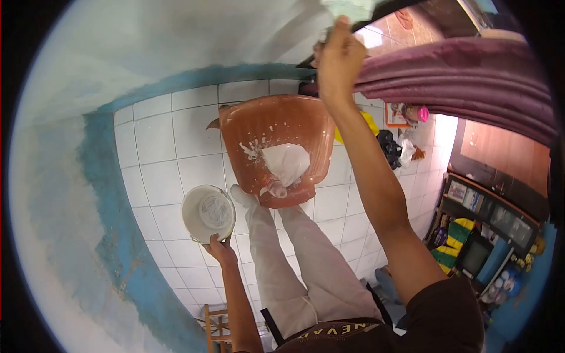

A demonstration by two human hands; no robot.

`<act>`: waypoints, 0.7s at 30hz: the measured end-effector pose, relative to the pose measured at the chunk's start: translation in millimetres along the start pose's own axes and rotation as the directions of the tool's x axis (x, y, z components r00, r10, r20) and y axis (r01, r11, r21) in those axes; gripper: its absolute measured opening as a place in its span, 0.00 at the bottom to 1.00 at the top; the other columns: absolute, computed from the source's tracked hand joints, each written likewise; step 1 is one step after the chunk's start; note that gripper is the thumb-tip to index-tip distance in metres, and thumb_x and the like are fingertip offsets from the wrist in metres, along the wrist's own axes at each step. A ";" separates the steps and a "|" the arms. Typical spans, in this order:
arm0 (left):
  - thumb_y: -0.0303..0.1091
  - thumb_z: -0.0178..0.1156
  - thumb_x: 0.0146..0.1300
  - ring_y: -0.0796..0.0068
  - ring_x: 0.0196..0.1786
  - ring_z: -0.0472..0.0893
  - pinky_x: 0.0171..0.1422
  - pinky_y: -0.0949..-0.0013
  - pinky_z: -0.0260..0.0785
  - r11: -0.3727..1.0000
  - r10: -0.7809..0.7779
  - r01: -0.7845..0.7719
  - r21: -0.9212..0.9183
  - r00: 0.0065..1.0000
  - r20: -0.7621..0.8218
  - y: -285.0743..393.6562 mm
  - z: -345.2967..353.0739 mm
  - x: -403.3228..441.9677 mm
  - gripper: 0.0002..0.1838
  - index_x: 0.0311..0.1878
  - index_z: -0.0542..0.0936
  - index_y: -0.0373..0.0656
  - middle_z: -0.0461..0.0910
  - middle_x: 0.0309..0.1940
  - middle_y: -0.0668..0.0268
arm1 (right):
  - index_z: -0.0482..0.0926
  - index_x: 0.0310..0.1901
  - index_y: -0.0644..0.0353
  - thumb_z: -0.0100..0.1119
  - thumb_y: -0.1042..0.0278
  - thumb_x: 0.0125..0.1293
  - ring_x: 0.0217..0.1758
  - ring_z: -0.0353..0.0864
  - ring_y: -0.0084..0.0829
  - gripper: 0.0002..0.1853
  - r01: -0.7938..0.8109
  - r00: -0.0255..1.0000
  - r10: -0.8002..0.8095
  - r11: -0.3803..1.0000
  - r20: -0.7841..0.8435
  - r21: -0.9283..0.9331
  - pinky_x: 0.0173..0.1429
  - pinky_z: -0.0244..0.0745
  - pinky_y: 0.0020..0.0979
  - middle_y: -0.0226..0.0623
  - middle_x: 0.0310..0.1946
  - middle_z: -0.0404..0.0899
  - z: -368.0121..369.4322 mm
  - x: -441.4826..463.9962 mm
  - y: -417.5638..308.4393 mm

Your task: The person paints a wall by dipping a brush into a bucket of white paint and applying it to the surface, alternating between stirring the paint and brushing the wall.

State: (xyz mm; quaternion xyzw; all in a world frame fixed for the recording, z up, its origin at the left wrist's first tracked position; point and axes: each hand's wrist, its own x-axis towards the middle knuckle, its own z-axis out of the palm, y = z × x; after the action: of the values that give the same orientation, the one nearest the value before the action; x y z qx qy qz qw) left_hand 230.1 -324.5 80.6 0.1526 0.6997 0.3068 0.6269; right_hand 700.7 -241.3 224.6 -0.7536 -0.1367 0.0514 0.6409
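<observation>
My left hand (221,251) grips the rim of a white bucket (191,219), tilted so that its inside shows, with whitish residue at the bottom. Raised high against the wall, my right hand (341,66) is closed around a pale flat thing (347,8), whose kind I cannot make out. Below and between my arms stands a brown plastic chair (276,117), splattered with white. On its seat lie a white bag (287,163) and a clear plastic cup-like item (276,187).
A purple curtain (459,76) hangs at the right by an opening. The wall (106,194) is blue with pale patches. Black and white bags (389,147) lie on the tiled floor (194,147). A wooden stool (218,326) stands lower left, a cabinet (494,206) at the right.
</observation>
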 end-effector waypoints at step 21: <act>0.21 0.55 0.56 0.50 0.69 0.69 0.65 0.46 0.78 0.994 0.100 -0.099 -0.041 0.995 0.029 -5.3 101.5 -32.9 0.41 0.75 0.56 0.42 0.63 0.68 0.51 | 0.70 0.22 0.56 0.48 0.44 0.80 0.16 0.66 0.17 0.29 -0.208 0.971 0.187 0.967 0.149 0.143 0.22 0.60 0.24 0.24 0.14 0.65 -65.4 25.7 22.0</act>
State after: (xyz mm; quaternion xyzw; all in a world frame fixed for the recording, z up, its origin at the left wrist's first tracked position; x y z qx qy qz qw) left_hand 335.1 -324.1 100.5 0.1798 0.6751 0.3489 0.6246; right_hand 744.9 -299.6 216.9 -0.7051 -0.0991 0.1766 0.6796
